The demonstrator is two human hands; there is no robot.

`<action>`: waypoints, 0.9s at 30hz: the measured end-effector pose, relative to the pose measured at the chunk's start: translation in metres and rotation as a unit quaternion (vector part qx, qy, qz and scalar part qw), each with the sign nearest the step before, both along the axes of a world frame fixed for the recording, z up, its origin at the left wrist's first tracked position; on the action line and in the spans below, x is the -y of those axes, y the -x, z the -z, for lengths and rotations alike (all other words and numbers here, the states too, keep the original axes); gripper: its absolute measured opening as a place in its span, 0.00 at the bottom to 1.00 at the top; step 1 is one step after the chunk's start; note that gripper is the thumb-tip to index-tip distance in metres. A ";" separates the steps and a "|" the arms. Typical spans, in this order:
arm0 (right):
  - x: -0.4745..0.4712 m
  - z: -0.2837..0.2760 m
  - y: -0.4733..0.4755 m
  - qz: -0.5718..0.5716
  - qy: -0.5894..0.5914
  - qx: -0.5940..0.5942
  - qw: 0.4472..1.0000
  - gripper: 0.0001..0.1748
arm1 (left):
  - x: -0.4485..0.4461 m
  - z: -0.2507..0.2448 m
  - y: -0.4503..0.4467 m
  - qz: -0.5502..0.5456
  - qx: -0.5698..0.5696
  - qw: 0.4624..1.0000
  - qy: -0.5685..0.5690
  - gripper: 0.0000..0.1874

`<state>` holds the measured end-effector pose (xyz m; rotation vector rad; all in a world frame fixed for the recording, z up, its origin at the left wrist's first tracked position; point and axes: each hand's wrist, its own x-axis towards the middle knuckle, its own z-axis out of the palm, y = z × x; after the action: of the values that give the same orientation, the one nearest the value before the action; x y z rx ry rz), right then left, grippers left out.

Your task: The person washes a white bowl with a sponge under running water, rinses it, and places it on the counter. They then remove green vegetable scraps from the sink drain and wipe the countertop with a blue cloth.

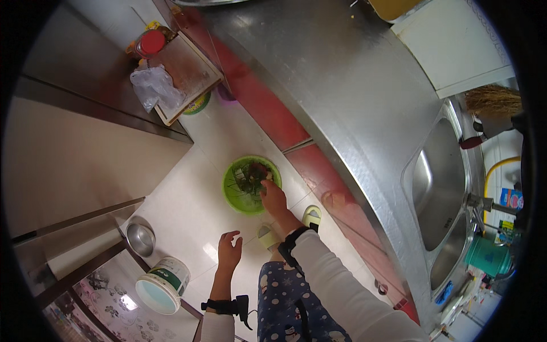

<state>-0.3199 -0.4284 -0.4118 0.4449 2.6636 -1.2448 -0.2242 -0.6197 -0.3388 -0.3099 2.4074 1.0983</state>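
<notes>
A green plastic basin (233,201) on the tiled floor holds dark green leafy stuff and vegetable scraps (252,177), with something reddish among them. Over the basin's near right rim reaches my right hand (274,199), its fingers bent towards the scraps. Whether anything is between those fingers is hidden. My left hand (230,251) hangs in the air, lower and to the left of the basin, thumb and fingers apart, holding nothing. Below the hands, my feet in pale yellow-green slippers (266,236) stand on the floor, close to the basin.
Red cabinet fronts (273,115) and a steel counter (342,85) with a sink (440,184) run along the right. A white bucket (164,286) and metal bowl (140,239) stand at lower left. A small wooden stand (188,70) bearing a plastic bag (156,85) is at upper left.
</notes>
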 end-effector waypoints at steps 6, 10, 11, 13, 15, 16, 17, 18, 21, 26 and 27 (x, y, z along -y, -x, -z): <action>0.009 0.009 -0.024 -0.012 -0.022 -0.060 0.998 0.22 | 0.011 0.008 -0.002 0.019 -0.007 0.998 -0.055 0.12; -0.010 -0.111 -0.056 -0.012 0.083 -0.026 0.996 0.30 | 0.018 -0.010 0.002 0.049 0.022 0.993 -0.104 0.13; -0.023 -0.147 -0.064 -0.040 0.093 -0.076 0.992 0.31 | 0.018 -0.017 0.007 0.081 0.026 0.991 -0.101 0.13; -0.054 -0.223 -0.088 -0.018 0.226 -0.002 0.974 0.29 | 0.019 -0.036 0.019 0.100 0.056 0.989 -0.095 0.12; -0.096 -0.286 -0.116 0.033 0.297 0.024 0.954 0.26 | 0.008 -0.061 0.029 0.166 0.028 0.984 -0.066 0.13; -0.119 -0.313 -0.136 0.055 0.287 0.028 0.956 0.26 | 0.000 -0.075 0.032 0.180 0.035 0.982 -0.053 0.14; -0.143 -0.336 -0.159 0.073 0.286 0.007 0.955 0.25 | -0.012 -0.091 0.035 0.195 0.044 0.979 -0.038 0.14; -0.167 -0.355 -0.183 0.111 0.260 0.007 0.959 0.25 | -0.026 -0.108 0.037 0.206 0.047 0.977 -0.037 0.14; -0.242 -0.385 -0.266 0.265 0.208 -0.056 0.940 0.24 | -0.083 -0.161 0.035 0.243 0.063 0.967 -0.042 0.15; -0.370 -0.386 -0.446 0.520 -0.011 -0.090 0.849 0.23 | -0.208 -0.231 0.009 0.293 0.089 0.941 -0.145 0.15; -0.392 -0.382 -0.481 0.574 -0.039 -0.075 0.814 0.23 | -0.234 -0.245 0.000 0.298 0.094 0.936 -0.159 0.15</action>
<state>0.1608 -0.0361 -0.0297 2.2716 2.4866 -1.3662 -0.2242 -0.3855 -0.0943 0.3861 1.9108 1.0763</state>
